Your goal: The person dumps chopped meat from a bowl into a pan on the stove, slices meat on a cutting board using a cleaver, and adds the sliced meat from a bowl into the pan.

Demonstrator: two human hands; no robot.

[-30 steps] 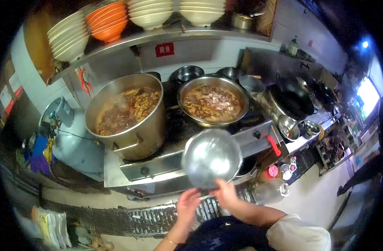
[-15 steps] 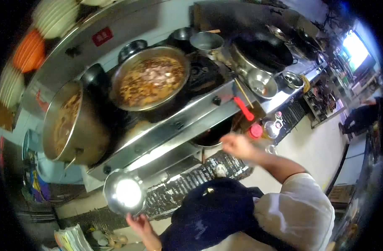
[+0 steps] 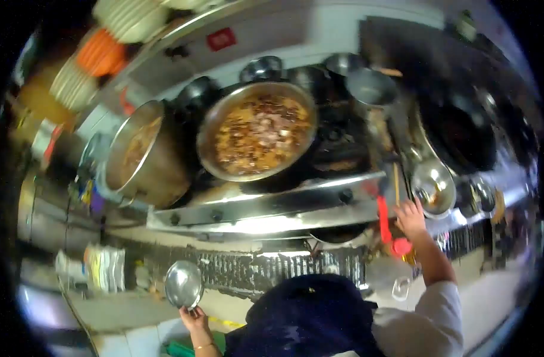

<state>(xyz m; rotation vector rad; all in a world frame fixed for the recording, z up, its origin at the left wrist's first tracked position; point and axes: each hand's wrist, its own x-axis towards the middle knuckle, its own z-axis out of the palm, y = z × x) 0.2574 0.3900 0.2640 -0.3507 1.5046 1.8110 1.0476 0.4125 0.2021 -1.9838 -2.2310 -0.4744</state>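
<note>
My left hand (image 3: 194, 320) grips the rim of a metal bowl (image 3: 184, 284), held low at the left over the floor. At the right, my right hand (image 3: 410, 219) has its fingers spread near a wooden stick (image 3: 396, 183) and a red handle (image 3: 383, 219) at the stove's front edge; whether it touches the stick is unclear. Just beyond it sits a steel bowl (image 3: 433, 188) with a little food in it. A wide pan (image 3: 204, 156) of broth with meat pieces stands on the stove, beside a tall pot (image 3: 165, 172).
Stacked pale bowls (image 3: 129, 21) and orange bowls (image 3: 100, 52) are on the shelf at upper left. A dark wok (image 3: 462, 131) is at the right. Below the stove run a floor grate (image 3: 224, 271) and a red-lidded jar (image 3: 401, 246).
My left hand has carried the metal bowl down and left, away from the stove. My right hand let go of it and moved right, towards the stick and steel bowl. The view has turned.
</note>
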